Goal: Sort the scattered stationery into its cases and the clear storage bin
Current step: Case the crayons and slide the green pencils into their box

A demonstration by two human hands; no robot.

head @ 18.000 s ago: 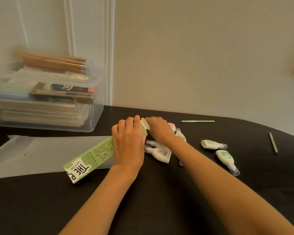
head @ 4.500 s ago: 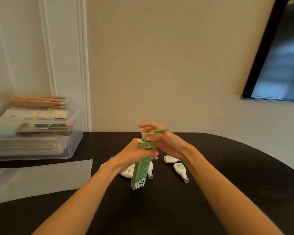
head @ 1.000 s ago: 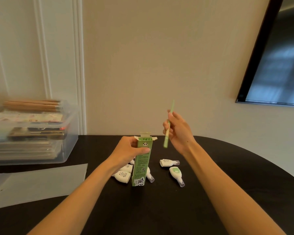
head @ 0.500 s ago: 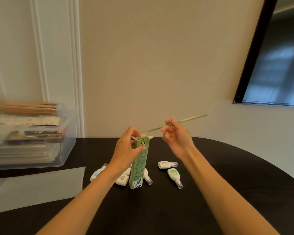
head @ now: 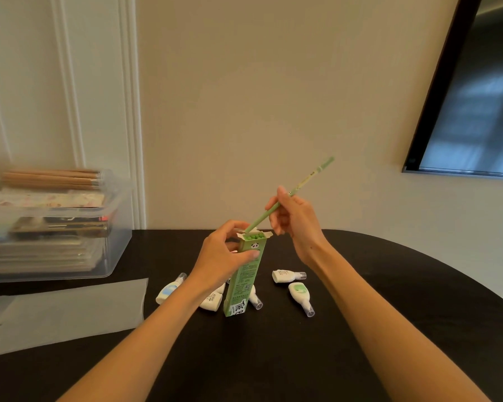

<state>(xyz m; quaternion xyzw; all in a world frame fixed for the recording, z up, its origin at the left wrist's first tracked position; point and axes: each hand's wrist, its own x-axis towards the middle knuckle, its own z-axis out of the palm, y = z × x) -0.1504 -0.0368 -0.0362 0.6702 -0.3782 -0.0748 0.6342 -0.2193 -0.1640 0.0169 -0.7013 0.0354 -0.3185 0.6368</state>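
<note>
— Just below centre of the frame, what's that green thing standing up?

— That's the green pencil box (head: 242, 281), upright on the black table (head: 389, 300), top flaps open. My left hand (head: 225, 255) is wrapped around its upper part, thumb across the front, steadying it. I can see the green ends of pencils already packed inside.

— And the other hand?

— My right hand (head: 295, 217) sits just right of the opening and a bit higher, pinching 1 green pencil (head: 291, 194) near its middle. So the 2 hands are apart, each closed on its own thing.

— How does the pencil lie?

— Slanted. Its long axis runs from upper right of the frame down to lower left, with the low tip right at the back-left corner of the mouth. I can't tell whether the tip has entered or only touches the rim.

— What does the next move turn on?

— I'd say tipping the pencil closer to the box's upright axis so it slides down among the others.

— What's left?

— Several correction tape dispensers (head: 299, 297) lie around the box's base, and the clear storage bin (head: 115, 227) waits at middle left.
</note>
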